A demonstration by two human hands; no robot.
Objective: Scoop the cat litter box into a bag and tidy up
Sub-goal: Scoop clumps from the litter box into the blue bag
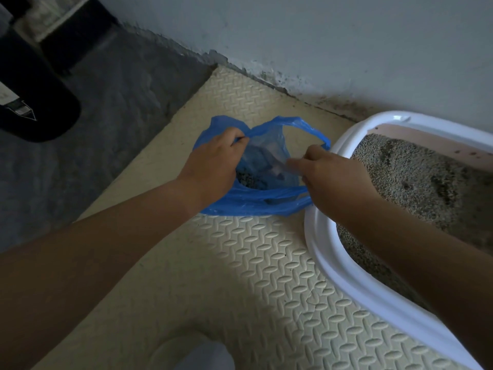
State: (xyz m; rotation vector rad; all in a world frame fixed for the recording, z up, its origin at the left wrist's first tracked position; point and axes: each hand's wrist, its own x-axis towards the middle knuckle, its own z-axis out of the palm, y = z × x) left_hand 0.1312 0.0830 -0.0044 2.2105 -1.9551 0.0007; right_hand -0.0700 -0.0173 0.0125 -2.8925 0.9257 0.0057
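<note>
**Two hands on the bag's mouth**

The blue bag (256, 202) sits on the cream mat (240, 263), just left of the litter box (328, 260), with dark litter (248, 182) already in its bottom. The left hand (213, 166) is curled round its left edge. The right hand (333, 180), nearer the box, pinches the right edge. The mouth stretches between them, so closing it likely means bringing both hands together.

The litter box (346, 276) runs off the right and bottom edges. The left hand (210, 166) grips the blue bag (256, 201), fingertips hidden under its rim. The right hand (338, 180) has blurred fingers, its hold unclear. A dark object (34, 102) is cropped at left
</note>
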